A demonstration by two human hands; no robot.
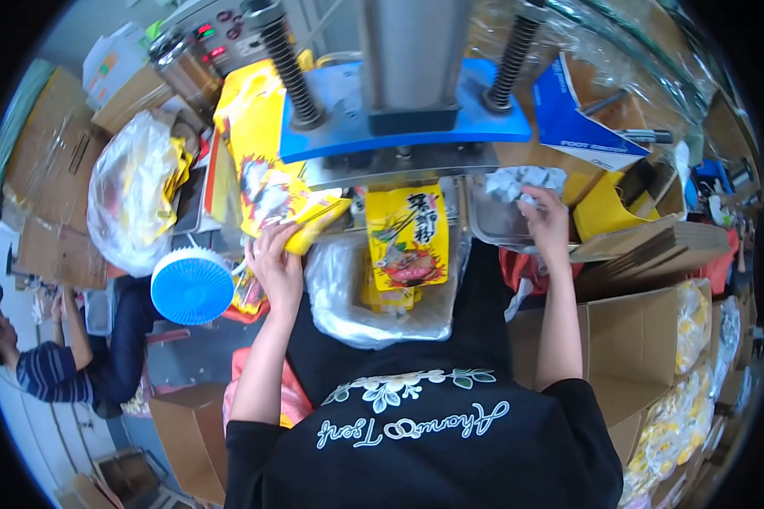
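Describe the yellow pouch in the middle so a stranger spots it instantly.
Find the big blue press at top centre. Just below it, a yellow pouch overlaps the plastic-lined bin. Unlike the pouches heaped near the left hand, its printed front shows almost whole.

Black shirt (450, 467) — short sleeves at ten and two o'clock; toward twelve, white flowers (390, 390), green leaves (475, 376), white-outlined lettering (481, 420). Black trousers (485, 310).

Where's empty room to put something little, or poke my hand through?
The clear tray looks bare in front, bordered by white packets and the right hand. A gap shows over the dark trousers, between plastic-lined bin and right forearm. Around the left hand it's crowded: yellow packages, blue fan.
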